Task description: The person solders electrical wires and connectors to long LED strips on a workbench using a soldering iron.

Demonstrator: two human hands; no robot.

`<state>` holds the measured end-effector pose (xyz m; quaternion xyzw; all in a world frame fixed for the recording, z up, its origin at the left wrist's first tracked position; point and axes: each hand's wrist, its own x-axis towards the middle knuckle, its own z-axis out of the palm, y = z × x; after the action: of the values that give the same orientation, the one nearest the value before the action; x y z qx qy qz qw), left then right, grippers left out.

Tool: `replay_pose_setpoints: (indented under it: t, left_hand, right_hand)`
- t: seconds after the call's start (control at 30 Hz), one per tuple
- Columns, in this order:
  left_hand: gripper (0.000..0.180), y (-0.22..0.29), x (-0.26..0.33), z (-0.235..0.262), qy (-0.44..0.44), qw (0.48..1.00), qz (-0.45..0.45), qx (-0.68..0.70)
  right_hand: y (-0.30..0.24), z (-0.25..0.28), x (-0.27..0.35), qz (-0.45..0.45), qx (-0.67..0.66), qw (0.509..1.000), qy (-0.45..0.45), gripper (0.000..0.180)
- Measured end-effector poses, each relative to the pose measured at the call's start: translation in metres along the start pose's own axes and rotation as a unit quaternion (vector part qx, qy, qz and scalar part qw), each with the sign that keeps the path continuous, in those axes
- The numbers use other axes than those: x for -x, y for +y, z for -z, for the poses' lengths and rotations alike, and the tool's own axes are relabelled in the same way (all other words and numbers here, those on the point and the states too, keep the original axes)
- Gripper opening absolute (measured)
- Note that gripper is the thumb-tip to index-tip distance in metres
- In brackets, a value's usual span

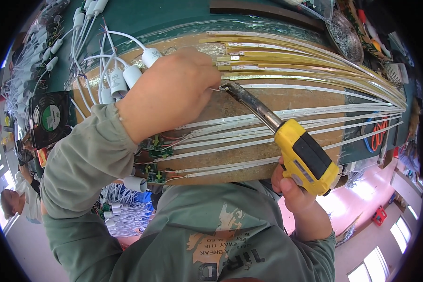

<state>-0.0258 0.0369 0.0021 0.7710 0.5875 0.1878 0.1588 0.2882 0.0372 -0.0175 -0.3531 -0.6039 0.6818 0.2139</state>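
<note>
My left hand (pixel 171 91) is closed in a pinch on a thin wire (pixel 215 89) above the brown board (pixel 239 105). My right hand (pixel 293 190) grips a yellow and black soldering gun (pixel 296 141), its dark tip meeting the wire's end beside my left fingertips. Under the tip runs a white LED strip (pixel 296 88). Several yellow-backed LED strips (pixel 272 67) lie fanned beyond it. Nearer to me, white strips (pixel 249 146) are wired to small green circuit boards (pixel 156 174). White cylindrical housings (pixel 132 75) with cables lie by my left wrist.
A black fan (pixel 49 117) stands at the left, near a heap of white cabled parts (pixel 35 51). A metal dish (pixel 344 37) is at the far right, and orange-handled pliers (pixel 378 134) lie right of the strips. Another person (pixel 21 197) is at the left edge.
</note>
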Motion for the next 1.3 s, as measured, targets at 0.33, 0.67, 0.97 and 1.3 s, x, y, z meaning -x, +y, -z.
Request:
replay_pose_setpoints:
  t: [0.33,0.67,0.97,1.3]
  left_hand:
    - [0.008,0.001,-0.001,0.001,-0.016,1.0,0.005,-0.01]
    - [0.007,0.001,-0.005,0.001,0.002,1.0,-0.008,0.004]
    - [0.008,0.006,-0.006,0.004,-0.024,0.999,0.02,0.018]
    - [0.007,0.003,-0.006,0.004,-0.029,0.999,0.021,0.019]
  right_hand:
    - [0.002,-0.002,-0.002,0.018,0.028,0.999,-0.003,0.053]
    - [-0.004,0.006,0.0,0.009,-0.071,0.996,0.05,0.07]
    - [-0.03,0.071,-0.04,0.235,-0.072,0.924,0.294,0.058]
    - [-0.021,0.05,-0.021,0.133,-0.177,0.965,0.143,0.052]
